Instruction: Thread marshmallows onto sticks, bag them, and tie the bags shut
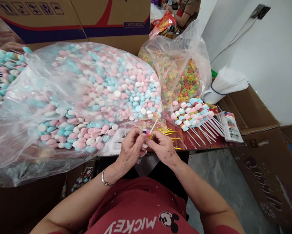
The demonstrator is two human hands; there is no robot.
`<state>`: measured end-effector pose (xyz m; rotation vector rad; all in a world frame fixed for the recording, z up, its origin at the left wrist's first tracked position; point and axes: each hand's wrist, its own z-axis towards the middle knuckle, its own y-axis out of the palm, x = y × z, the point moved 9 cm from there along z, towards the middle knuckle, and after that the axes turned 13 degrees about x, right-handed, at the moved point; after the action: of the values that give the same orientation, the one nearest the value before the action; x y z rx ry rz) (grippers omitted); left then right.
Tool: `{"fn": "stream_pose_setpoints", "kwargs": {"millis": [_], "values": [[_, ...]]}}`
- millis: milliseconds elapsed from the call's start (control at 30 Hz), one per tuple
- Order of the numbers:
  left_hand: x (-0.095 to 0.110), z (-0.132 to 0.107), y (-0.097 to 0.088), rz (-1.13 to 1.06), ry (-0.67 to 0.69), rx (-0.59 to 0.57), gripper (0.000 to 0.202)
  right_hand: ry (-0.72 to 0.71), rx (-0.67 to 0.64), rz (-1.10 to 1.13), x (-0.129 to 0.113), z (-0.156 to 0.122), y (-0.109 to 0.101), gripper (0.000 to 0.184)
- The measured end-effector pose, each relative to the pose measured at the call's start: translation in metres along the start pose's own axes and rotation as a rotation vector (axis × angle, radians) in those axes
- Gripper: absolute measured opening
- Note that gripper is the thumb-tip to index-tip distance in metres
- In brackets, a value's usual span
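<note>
We bring our two hands together at the near edge of the tabletop [183, 136]; the left hand [131, 146] and right hand [162, 146] pinch narrowly around the base of a white stick [154, 124], where our fingers mostly hide something small and colourful. Just right, we see yellow strips [169, 132], then skewered sweets [194, 112]. To the left, pastel sweets [71, 135] lie along a large clear bag [16, 159]. Farther right stand a white cup [212, 95] and a bag of coloured rings [188, 76]; farthest, a cardboard box [114, 32].
</note>
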<state>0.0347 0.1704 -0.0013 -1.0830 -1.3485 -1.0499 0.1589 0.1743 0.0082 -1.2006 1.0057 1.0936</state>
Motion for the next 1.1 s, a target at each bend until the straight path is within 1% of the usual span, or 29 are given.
{"fn": "stream_pose_setpoints", "kwargs": {"millis": [100,167,233,267,333,367,400,433,467,500,567,600,633,700,767,833,900,967,1000,1033,1067,1100], "values": [[-0.013,-0.004,0.006,-0.254,-0.167,-0.068,0.026,-0.006,0.04,0.111,0.0,-0.001,-0.003,0.018],[-0.018,-0.007,0.009,-0.327,-0.245,-0.131,0.026,-0.011,0.025,0.177,0.0,-0.002,-0.003,0.014],[-0.023,-0.007,0.008,-0.328,-0.324,-0.178,0.026,0.037,-0.032,0.278,0.006,-0.005,0.002,0.014],[-0.026,-0.008,0.009,-0.319,-0.378,-0.22,0.027,0.066,-0.071,0.339,0.008,-0.007,0.005,0.016],[-0.032,-0.014,0.015,-0.274,-0.503,-0.373,0.028,0.095,-0.188,0.415,0.01,-0.012,0.013,0.023],[-0.034,-0.02,0.018,-0.245,-0.565,-0.469,0.027,0.074,-0.258,0.41,0.008,-0.016,0.017,0.025],[-0.036,-0.025,0.021,-0.218,-0.62,-0.558,0.026,0.021,-0.323,0.368,0.005,-0.019,0.019,0.025],[-0.037,-0.03,0.022,-0.2,-0.661,-0.629,0.026,-0.062,-0.368,0.297,0.0,-0.023,0.02,0.022],[-0.038,-0.034,0.023,-0.192,-0.691,-0.679,0.026,-0.172,-0.382,0.207,-0.005,-0.025,0.019,0.016],[-0.039,-0.037,0.023,-0.195,-0.711,-0.708,0.028,-0.295,-0.364,0.112,-0.011,-0.028,0.016,0.014],[-0.039,-0.042,0.021,-0.194,-0.727,-0.756,0.031,-0.538,-0.264,-0.049,-0.024,-0.036,0.007,0.019],[-0.039,-0.045,0.02,-0.174,-0.719,-0.788,0.033,-0.63,-0.223,-0.107,-0.029,-0.04,0.005,0.021],[-0.039,-0.047,0.019,-0.139,-0.703,-0.824,0.034,-0.694,-0.198,-0.142,-0.033,-0.045,0.004,0.022],[-0.039,-0.051,0.015,-0.049,-0.657,-0.884,0.035,-0.749,-0.186,-0.173,-0.036,-0.053,0.004,0.024],[-0.037,-0.053,0.011,0.043,-0.597,-0.902,0.034,-0.746,-0.174,-0.19,-0.034,-0.057,0.004,0.025],[-0.034,-0.051,0.009,0.109,-0.516,-0.863,0.033,-0.709,-0.123,-0.223,-0.03,-0.058,0.003,0.025],[-0.029,-0.047,0.008,0.151,-0.423,-0.772,0.034,-0.667,-0.033,-0.282,-0.027,-0.058,-0.001,0.025],[-0.025,-0.042,0.008,0.167,-0.35,-0.667,0.036,-0.647,0.109,-0.377,-0.027,-0.059,-0.009,0.022],[-0.025,-0.041,0.008,0.171,-0.338,-0.623,0.037,-0.678,0.179,-0.442,-0.031,-0.061,-0.013,0.019],[-0.026,-0.04,0.009,0.169,-0.343,-0.599,0.038,-0.74,0.225,-0.518,-0.038,-0.066,-0.014,0.016],[-0.027,-0.04,0.009,0.162,-0.36,-0.589,0.039,-0.82,0.237,-0.598,-0.045,-0.07,-0.012,0.015],[-0.03,-0.041,0.01,0.152,-0.388,-0.592,0.039,-0.907,0.207,-0.673,-0.051,-0.075,-0.007,0.018]]}}
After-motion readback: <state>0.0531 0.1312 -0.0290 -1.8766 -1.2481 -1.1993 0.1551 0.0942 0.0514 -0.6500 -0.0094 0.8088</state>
